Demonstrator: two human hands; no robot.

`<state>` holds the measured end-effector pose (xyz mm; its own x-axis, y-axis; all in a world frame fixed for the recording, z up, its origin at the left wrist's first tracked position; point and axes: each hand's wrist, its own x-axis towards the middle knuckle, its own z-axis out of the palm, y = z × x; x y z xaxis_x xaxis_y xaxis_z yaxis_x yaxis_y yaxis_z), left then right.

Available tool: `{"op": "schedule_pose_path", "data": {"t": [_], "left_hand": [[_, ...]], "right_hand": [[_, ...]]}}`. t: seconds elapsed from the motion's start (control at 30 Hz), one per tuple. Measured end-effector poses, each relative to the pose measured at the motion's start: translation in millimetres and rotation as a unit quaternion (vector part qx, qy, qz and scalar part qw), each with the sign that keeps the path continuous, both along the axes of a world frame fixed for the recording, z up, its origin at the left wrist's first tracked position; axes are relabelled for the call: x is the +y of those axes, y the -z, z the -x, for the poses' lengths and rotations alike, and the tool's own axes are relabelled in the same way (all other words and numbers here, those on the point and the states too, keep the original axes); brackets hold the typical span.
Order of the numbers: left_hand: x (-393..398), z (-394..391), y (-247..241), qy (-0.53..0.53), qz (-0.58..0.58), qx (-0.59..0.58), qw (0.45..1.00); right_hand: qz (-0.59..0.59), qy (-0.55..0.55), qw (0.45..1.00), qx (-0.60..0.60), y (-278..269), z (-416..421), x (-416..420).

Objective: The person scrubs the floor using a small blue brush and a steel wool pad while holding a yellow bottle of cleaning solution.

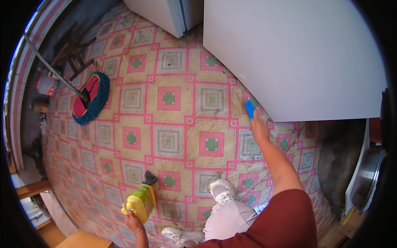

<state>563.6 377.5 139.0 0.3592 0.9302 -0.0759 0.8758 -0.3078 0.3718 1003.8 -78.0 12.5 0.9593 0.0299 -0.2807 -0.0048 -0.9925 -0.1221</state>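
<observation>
My left hand grips a yellow plastic jug near its neck, low in the view. The jug bears a green label, and a yellow cap or spout sticks out beside the hand. Just beyond its far end lies a dark, matted scouring pad on the floor. My right hand reaches forward and holds a small blue tool, perhaps a scraper or brush; its exact kind is unclear. The blue tool is close to the lower edge of a large white panel. Brown grime specks the patterned floor around it.
A flat mop with a teal fringe and a grey pole leans at the left. Behind it are a wooden stool and a plastic container. The white panel fills the upper right. Metal pans stand at the right edge.
</observation>
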Motion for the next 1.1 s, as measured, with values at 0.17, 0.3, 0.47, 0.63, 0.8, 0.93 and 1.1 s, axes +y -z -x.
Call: {"op": "schedule_pose_path", "data": {"t": [0.17,0.3,0.47,0.63,0.8,0.93,1.1], "left_hand": [[2.7,6.2,8.7,0.001,-0.001,-0.026,1.000],[3.1,3.3,6.2,0.001,0.002,-0.024,1.000],[3.0,-4.2,7.0,0.004,-0.004,-0.009,1.000],[1.6,-9.1,-4.2,0.002,0.009,0.013,1.000],[-9.4,-20.4,-14.0,0.013,0.004,0.014,1.000],[-8.1,-13.3,-19.0,0.021,-0.025,0.034,0.999],[-16.1,-28.0,-19.1,0.034,-0.027,0.048,0.998]], "right_hand": [[-0.036,0.003,0.999,-0.007,15.6,98.6,-42.1],[-0.083,0.002,0.996,-0.029,16.4,-6.1,44.3],[-0.109,0.061,0.992,0.020,17.2,-95.7,106.3],[-0.104,-0.069,0.986,0.114,-7.7,20.0,124.4],[-0.187,-0.280,0.932,0.132,7.1,139.1,106.5],[-0.100,-0.034,0.984,0.144,-20.5,48.6,91.5],[-0.030,0.050,0.997,-0.045,-1.1,-23.3,39.8]]}}
